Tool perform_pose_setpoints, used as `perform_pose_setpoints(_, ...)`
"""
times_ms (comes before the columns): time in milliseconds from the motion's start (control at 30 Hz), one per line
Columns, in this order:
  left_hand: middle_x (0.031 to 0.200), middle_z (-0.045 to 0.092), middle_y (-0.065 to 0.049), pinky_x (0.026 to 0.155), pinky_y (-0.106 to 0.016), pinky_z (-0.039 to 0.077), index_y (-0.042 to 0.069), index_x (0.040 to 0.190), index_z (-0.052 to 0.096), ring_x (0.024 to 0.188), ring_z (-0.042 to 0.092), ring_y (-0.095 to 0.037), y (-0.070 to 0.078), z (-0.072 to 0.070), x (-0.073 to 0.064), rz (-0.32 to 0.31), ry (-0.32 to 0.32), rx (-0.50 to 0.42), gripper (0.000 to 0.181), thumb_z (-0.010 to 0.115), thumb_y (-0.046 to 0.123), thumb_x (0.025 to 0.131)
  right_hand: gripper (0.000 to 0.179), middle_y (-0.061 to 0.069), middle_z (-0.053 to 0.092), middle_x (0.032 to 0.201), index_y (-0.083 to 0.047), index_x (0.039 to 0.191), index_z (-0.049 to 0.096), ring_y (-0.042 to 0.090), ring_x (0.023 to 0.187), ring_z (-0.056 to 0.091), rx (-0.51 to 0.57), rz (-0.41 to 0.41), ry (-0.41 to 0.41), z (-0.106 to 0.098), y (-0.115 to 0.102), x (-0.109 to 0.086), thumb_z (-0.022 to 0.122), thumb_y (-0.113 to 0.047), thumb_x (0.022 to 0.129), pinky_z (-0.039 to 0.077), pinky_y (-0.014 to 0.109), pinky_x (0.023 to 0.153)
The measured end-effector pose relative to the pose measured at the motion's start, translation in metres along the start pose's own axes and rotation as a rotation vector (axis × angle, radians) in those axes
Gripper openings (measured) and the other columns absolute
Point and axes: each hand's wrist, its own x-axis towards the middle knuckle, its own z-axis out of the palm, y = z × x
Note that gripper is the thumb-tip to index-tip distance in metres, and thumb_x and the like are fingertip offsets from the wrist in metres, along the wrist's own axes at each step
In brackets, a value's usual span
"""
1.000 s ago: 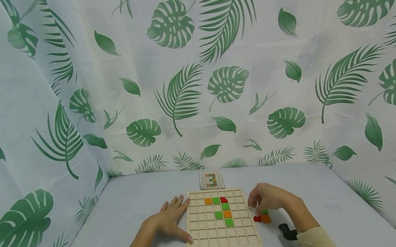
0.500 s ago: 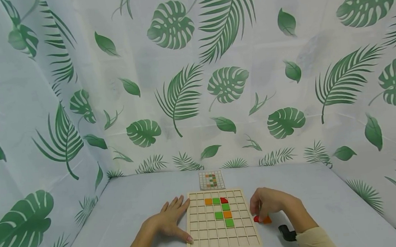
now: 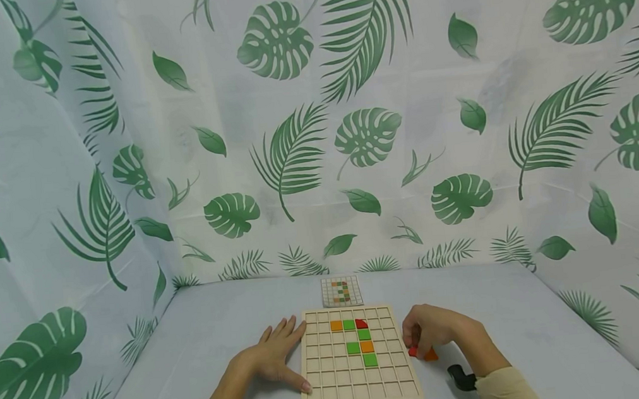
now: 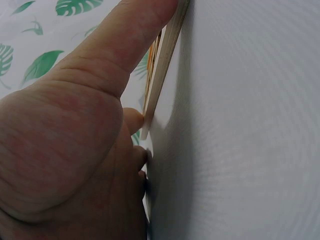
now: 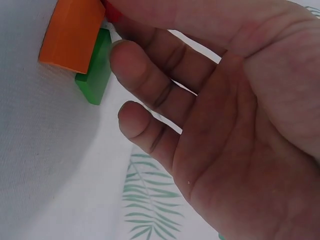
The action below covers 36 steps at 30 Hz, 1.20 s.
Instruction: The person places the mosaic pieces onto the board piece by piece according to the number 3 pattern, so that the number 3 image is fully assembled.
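The wooden grid board (image 3: 335, 380) is holding 7 tiles: an orange square (image 3: 336, 325), a green square (image 3: 349, 325) and a red corner-cut piece (image 3: 361, 324) are filling part of row 2 from the far edge, with 4 more green and orange squares sitting in rows 3 to 5. Behind it, the small pattern card (image 3: 326, 294) is showing a shape like a 3, its details too small to read surely. By comparison, the upper and middle strokes are looking done, while the bottom stroke is seemingly still missing. At least 3 loose pieces are waiting right of the board: a red tile (image 3: 413, 351), an orange tile (image 5: 72, 37) and a green tile (image 5: 95, 70). The right hand (image 3: 436, 325) is bending its fingers and thumb at the red tile; whether it is pinching it, I cannot tell. The left hand (image 3: 273, 357) is lying spread, grasping nothing, its thumb resting on the board's edge.
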Motion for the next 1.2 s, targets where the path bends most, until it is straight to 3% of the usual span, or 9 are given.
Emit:
perform_pose_setpoints(167, 0.176, 0.008, -0.018, 0.129, -0.065, 0.004, 0.017, 0.168, 0.019, 0.163, 0.005, -0.040, -0.001, 0.000, 0.000, 0.003, -0.003, -0.009, 0.137, 0.079, 0.083, 0.065, 0.027, 0.001, 0.068, 0.072, -0.011, 0.077, 0.072, 0.015, 0.065, 0.057, 0.002, -0.027, -0.007, 0.000, 0.001, -0.001, 0.088, 0.010, 0.070, 0.046, 0.030, 0.058)
perform_pose_setpoints(467, 0.175, 0.008, -0.018, 0.130, -0.063, 0.006, 0.016, 0.168, 0.019, 0.163, 0.006, -0.040, 0.000, 0.001, 0.000, -0.001, -0.004, 0.002, 0.132, 0.083, 0.075, 0.069, 0.024, -0.001, 0.068, 0.073, -0.013, 0.077, 0.072, 0.015, 0.066, 0.058, -0.014, -0.093, 0.030, -0.003, 0.001, -0.002, 0.085, 0.006, 0.077, 0.046, 0.028, 0.057)
perform_pose_setpoints(733, 0.175, 0.008, -0.017, 0.130, -0.063, 0.007, 0.016, 0.168, 0.018, 0.163, 0.007, -0.039, -0.001, 0.001, 0.001, -0.001, -0.003, 0.010, 0.133, 0.082, 0.077, 0.068, 0.026, 0.002, 0.064, 0.082, -0.017, 0.100, 0.081, 0.020, 0.077, 0.057, 0.013, -0.093, 0.065, -0.007, 0.000, 0.000, 0.071, 0.005, 0.088, 0.047, 0.031, 0.064)
perform_pose_setpoints(900, 0.176, 0.008, -0.017, 0.130, -0.063, 0.006, 0.016, 0.168, 0.018, 0.163, 0.006, -0.039, 0.000, 0.000, 0.001, -0.008, -0.007, 0.007, 0.133, 0.081, 0.077, 0.068, 0.029, 0.000, 0.064, 0.094, -0.015, 0.103, 0.081, 0.020, 0.087, 0.055, 0.023, -0.123, 0.078, -0.008, -0.003, 0.002, 0.066, 0.005, 0.089, 0.049, 0.031, 0.070)
perform_pose_setpoints(1200, 0.176, 0.008, -0.017, 0.130, -0.063, 0.006, 0.016, 0.168, 0.019, 0.163, 0.006, -0.039, 0.000, 0.001, 0.000, 0.001, -0.002, 0.004, 0.132, 0.082, 0.075, 0.069, 0.015, 0.004, 0.069, 0.085, -0.011, 0.103, 0.076, 0.020, 0.077, 0.062, 0.082, -0.214, 0.097, -0.007, -0.012, 0.005, 0.067, 0.000, 0.097, 0.052, 0.029, 0.066)
